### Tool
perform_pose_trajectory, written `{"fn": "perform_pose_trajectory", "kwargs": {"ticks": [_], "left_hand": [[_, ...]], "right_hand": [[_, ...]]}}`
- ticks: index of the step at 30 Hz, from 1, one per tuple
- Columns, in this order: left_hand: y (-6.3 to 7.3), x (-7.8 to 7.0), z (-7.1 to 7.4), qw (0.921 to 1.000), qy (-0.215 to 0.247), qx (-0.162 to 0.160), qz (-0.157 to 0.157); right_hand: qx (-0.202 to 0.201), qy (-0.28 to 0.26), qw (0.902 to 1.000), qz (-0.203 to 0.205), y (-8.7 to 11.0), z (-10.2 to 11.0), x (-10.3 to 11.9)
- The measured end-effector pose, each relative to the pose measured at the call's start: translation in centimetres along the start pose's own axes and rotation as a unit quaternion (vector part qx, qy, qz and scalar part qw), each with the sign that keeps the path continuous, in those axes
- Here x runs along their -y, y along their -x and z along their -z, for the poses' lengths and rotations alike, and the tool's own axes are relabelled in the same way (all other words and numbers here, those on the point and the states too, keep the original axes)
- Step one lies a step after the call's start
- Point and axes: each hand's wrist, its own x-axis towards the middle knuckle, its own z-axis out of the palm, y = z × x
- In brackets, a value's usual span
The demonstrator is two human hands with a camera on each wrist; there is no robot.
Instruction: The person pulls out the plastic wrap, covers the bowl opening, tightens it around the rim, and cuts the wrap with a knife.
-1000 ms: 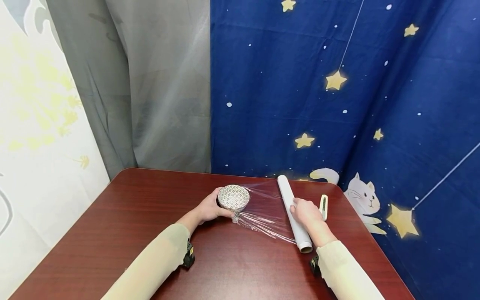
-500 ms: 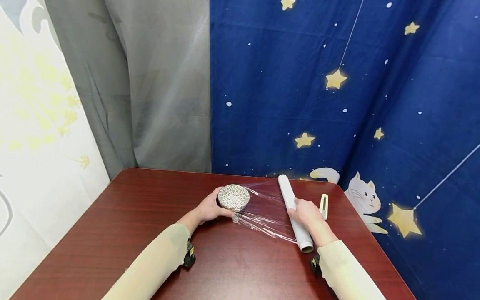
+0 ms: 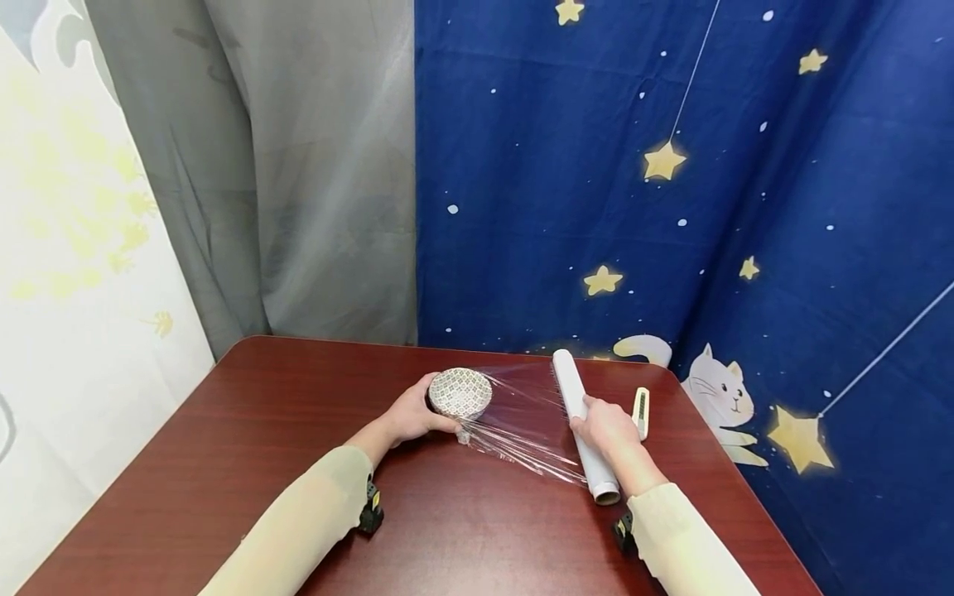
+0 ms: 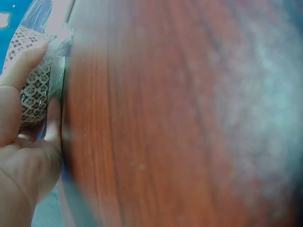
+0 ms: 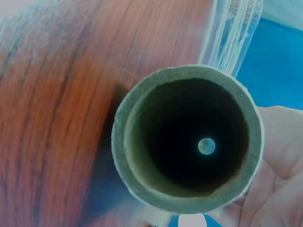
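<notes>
My left hand (image 3: 411, 414) grips a small round bowl (image 3: 460, 392) with a diamond-like pattern, its thumb along the near side. In the left wrist view, the bowl (image 4: 35, 92) shows its patterned side between thumb and fingers. Clear cling film (image 3: 522, 447) stretches from the bowl to a long white cling film roll (image 3: 581, 422), with bunched film at the bowl's near edge. My right hand (image 3: 607, 426) holds that roll around its middle. From the right wrist, the hollow end of the roll's core (image 5: 120, 137) hides most of the right hand (image 5: 279, 165).
A pale cutter-like tool (image 3: 641, 413) lies on the table just right of the right hand. The dark red wooden table (image 3: 477, 538) ends at a back edge before grey (image 3: 335, 207) and blue star-patterned curtains (image 3: 537, 165).
The head view has shifted slightly. Both hands, the bowl and the cling film roll stay in nearly the same places, with the film still stretched between them.
</notes>
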Motion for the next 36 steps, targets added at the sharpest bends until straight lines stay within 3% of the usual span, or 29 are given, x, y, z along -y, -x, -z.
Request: {"fn": "perform_pose_trajectory", "kwargs": {"ticks": [16,36], "left_hand": [[0.21,-0.08,0.2,0.9997,-0.021,0.002,0.008],[0.56,-0.42,-0.1,0.9999,0.004,0.004,0.015]], "right_hand": [[0.01,0.008,0.9999,-0.006,0.05,0.47,-0.54],[-0.003,0.047,0.9989,-0.01,0.7,0.29,0.43]]}}
